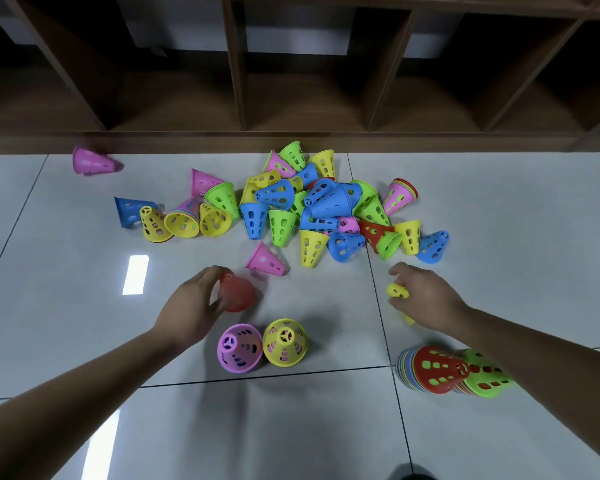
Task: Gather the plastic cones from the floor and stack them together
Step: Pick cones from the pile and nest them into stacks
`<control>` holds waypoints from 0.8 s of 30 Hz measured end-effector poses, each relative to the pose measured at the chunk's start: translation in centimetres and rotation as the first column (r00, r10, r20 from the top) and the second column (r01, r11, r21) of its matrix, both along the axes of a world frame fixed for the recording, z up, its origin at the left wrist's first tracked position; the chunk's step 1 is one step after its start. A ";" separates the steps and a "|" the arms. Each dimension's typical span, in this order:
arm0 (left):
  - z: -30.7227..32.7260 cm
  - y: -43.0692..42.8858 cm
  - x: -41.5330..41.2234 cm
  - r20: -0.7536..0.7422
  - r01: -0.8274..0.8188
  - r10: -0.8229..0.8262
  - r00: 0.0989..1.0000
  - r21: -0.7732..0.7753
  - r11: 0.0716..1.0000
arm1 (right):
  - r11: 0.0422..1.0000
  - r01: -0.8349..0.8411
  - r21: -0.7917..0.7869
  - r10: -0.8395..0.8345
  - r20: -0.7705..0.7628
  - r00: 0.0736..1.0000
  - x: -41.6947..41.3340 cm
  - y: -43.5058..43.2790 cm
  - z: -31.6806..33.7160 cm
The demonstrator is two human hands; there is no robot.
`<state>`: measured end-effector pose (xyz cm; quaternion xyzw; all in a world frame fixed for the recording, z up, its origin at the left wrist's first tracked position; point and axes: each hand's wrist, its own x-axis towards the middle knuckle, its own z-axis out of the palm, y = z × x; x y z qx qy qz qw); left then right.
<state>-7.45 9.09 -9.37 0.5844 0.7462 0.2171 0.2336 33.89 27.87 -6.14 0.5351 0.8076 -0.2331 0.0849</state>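
Observation:
My left hand (191, 304) grips a red cone (238, 294) just above the floor, left of centre. My right hand (425, 296) is closed around a yellow cone (398, 291), mostly hidden by the fingers. A purple cone (239, 348) and a yellow cone (284, 342) stand upright side by side below my left hand. A tall multicoloured stack topped by a red cone (439, 370) leans beside a stack topped by a green cone (487, 377) under my right forearm. A loose pile of cones (326, 206) in several colours lies further ahead.
A smaller cluster of cones (184, 216) lies to the left, and a lone pink cone (92, 161) rests near the wooden shelf unit (291, 143) along the far edge. A pink cone (265, 261) lies between my hands and the pile. The floor (291, 427) is pale tile.

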 end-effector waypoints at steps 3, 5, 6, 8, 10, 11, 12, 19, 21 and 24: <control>2.6 -0.7 0.8 0.060 -0.059 0.056 0.997 0.058 0.997 | 0.997 0.021 -0.077 -0.038 -0.222 0.974 -2.9 -1.8 1.9; 4.7 -1.5 1.2 0.135 -0.067 0.052 0.989 0.108 0.992 | 0.994 0.022 -0.104 -0.059 -0.366 0.929 -4.9 -3.4 3.6; 5.7 -1.9 1.5 0.175 -0.070 0.046 0.983 0.134 0.988 | 0.995 0.017 -0.096 -0.057 -0.425 0.904 -5.9 -4.2 4.6; 7.4 -2.9 1.9 0.222 -0.082 0.040 0.974 0.185 0.979 | 0.996 0.010 -0.087 -0.054 -0.519 0.853 -7.7 -5.9 6.8; 8.6 -3.9 2.3 0.228 -0.074 0.023 0.973 0.220 0.973 | 0.994 0.002 -0.112 -0.069 -0.605 0.793 -9.1 -7.5 8.8; 9.0 -4.4 2.5 0.220 -0.061 0.009 0.976 0.230 0.971 | 0.992 -0.006 -0.128 -0.078 -0.643 0.762 -9.7 -8.3 9.7; 9.2 -4.8 2.6 0.206 -0.044 -0.007 0.978 0.239 0.970 | 0.990 -0.015 -0.141 -0.085 -0.675 0.733 -10.2 -9.0 10.5; 8.4 -6.1 2.7 0.044 0.132 -0.152 0.987 0.303 0.944 | 0.990 -0.125 -0.070 0.034 -0.731 0.681 -12.1 -12.4 12.4; 7.5 -6.2 2.7 0.006 0.195 -0.205 0.979 0.288 0.938 | 0.984 -0.179 -0.022 0.116 -0.682 0.722 -12.3 -12.7 11.4; 5.9 -6.5 2.8 -0.033 0.272 -0.273 0.962 0.262 0.926 | 0.951 -0.304 0.057 0.275 -0.601 0.750 -12.6 -12.7 9.0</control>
